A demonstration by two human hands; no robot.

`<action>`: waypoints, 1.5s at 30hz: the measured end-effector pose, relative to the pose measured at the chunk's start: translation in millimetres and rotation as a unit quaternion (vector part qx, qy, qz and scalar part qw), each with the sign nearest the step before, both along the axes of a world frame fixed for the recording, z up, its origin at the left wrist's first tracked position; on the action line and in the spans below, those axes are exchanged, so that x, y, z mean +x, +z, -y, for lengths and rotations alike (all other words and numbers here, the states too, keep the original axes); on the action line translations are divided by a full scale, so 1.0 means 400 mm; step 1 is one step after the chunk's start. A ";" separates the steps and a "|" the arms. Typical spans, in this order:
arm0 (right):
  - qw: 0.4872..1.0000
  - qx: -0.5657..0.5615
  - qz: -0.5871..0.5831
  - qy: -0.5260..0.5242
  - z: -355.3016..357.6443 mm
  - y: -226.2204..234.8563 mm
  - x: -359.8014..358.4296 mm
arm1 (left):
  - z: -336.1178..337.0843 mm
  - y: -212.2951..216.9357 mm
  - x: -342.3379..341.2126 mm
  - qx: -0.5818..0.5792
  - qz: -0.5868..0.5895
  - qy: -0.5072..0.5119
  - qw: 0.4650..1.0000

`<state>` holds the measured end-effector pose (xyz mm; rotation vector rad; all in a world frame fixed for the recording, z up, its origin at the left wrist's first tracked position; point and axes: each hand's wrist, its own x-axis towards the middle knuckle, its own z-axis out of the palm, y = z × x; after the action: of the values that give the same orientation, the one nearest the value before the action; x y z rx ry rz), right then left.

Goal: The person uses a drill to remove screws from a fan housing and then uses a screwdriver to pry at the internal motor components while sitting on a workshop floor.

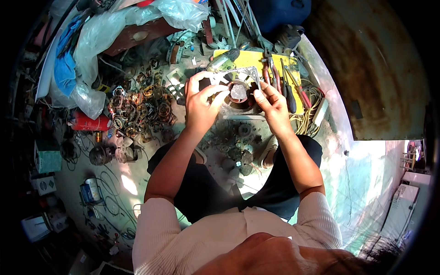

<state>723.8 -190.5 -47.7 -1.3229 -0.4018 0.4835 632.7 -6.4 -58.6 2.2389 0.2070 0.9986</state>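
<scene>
Between my hands is a squarish grey metal frame (251, 71) with a dark round ring (239, 101) in its middle; the exact kind of part is not plain. Something pale shows through the ring's opening. My left hand (201, 100) grips the left side, its thumb and forefinger reaching to the ring's edge. On the right, my right hand (273, 107) pinches the frame's side between thumb and fingers. Just beyond the frame, a green-and-black power tool (224, 59) lies partly on a yellow board (293, 66).
Pliers (271, 71) and screwdrivers (299, 89) rest on the board, with coiled cable (308, 114) beside it. Several copper-wound motor parts (142, 105) are heaped at left, near a red canister (89, 122). Small dark parts (245, 158) lie between my feet. A rusty panel (366, 68) stands right.
</scene>
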 end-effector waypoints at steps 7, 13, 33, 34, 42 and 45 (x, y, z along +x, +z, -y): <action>0.999 -0.019 -0.012 0.038 0.006 -0.036 0.010 | -0.013 -0.008 -0.003 -0.118 0.003 -0.001 0.993; 0.993 0.035 -0.108 0.036 -0.008 -0.053 0.012 | -0.134 -0.055 -0.009 -0.394 0.092 0.021 0.914; 0.978 -0.106 0.114 0.136 0.027 -0.068 0.083 | -0.034 -0.072 -0.112 -0.729 -0.236 -0.398 0.504; 0.974 -0.174 0.134 0.050 0.053 -0.052 0.133 | -0.050 -0.072 -0.116 -0.735 -0.208 -0.355 0.539; 0.878 -0.357 0.250 -0.199 0.231 -0.028 0.259 | -0.129 -0.005 -0.108 -0.422 -0.067 -0.070 0.901; 0.838 -0.433 0.239 -0.231 0.260 0.022 0.246 | -0.139 -0.004 -0.119 -0.425 -0.051 -0.010 0.904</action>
<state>822.4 -294.4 -39.1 -2.3704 -0.2470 -0.1319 585.1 49.2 -60.3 1.4746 0.5468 0.5978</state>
